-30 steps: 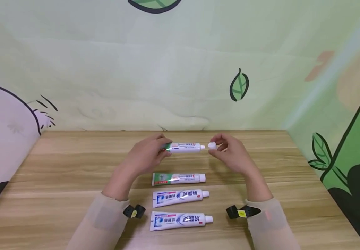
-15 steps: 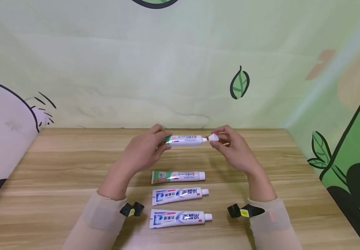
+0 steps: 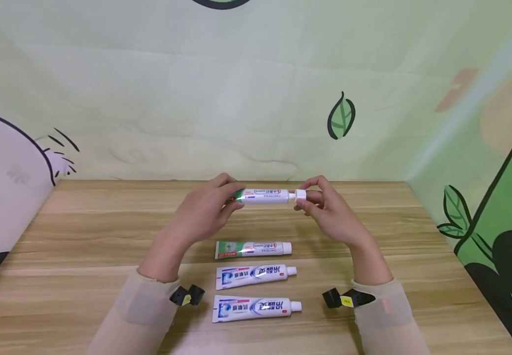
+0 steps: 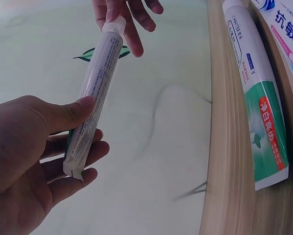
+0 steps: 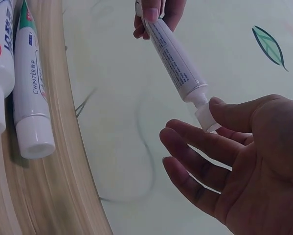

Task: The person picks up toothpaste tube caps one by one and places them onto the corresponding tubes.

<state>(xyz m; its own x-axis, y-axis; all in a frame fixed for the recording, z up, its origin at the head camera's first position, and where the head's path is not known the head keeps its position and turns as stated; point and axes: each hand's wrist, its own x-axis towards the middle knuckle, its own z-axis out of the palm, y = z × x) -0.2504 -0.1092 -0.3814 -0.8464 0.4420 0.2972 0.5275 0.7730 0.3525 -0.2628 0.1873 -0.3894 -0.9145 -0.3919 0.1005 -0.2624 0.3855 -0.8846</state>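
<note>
My left hand (image 3: 203, 211) grips the green-and-white toothpaste tube (image 3: 266, 196) by its tail end, thumb on one side and fingers on the other. The tube is held level above the table, its nozzle pointing right. Between thumb and fingers my right hand (image 3: 335, 217) pinches a white cap (image 3: 300, 194). In the right wrist view the cap (image 5: 206, 119) sits at the tip of the nozzle (image 5: 199, 100), part of which still shows between cap and tube. Whether the threads engage cannot be seen. The left wrist view shows the tube's printed back (image 4: 101, 73).
Nearer the body, a capped green-and-white toothpaste tube (image 3: 253, 250) lies on the wooden table (image 3: 105, 236). Below it are two white-and-blue capped tubes, a middle one (image 3: 251, 276) and a front one (image 3: 251, 308). A printed cloth backdrop (image 3: 171, 108) stands behind the table.
The cap has turned from tilted to lined up with the tube and come up to the nozzle. Both hands and the tube have risen slightly in the head view. The lying tubes stay put.
</note>
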